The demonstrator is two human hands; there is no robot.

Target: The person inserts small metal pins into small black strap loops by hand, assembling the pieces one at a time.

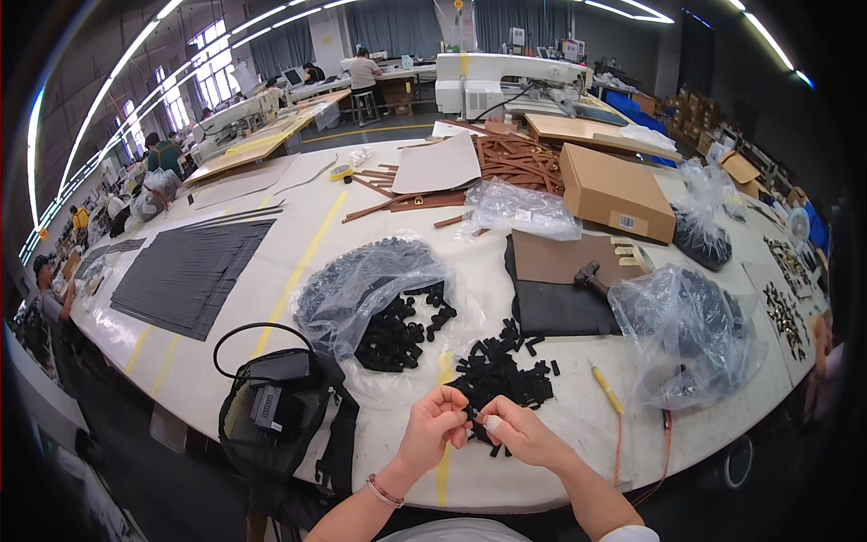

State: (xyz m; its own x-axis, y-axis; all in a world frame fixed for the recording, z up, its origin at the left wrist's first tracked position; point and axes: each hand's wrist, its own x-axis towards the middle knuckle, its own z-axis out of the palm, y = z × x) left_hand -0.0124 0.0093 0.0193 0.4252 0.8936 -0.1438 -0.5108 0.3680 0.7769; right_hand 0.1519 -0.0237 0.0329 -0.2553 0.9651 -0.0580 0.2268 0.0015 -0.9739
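Note:
Close together over the near edge of the white table (406,488), my left hand (433,429) and my right hand (522,435) meet with fingers pinched. Whatever lies between the fingertips is too small and covered to make out. White tape or a wrap shows on a finger of my right hand. Just beyond the fingers spreads a loose pile of short black strip pieces (506,375). To its left, an open clear plastic bag (339,294) spills small rolled black pieces (397,334) onto the table.
A yellow-handled corded tool (607,390) lies at right, near another clear bag (686,339). A hammer (591,275) rests on dark sheets (560,307). Left stands a black mesh basket (244,415). Farther off are brown straps (519,163), a cardboard box (614,190) and grey strips (194,271).

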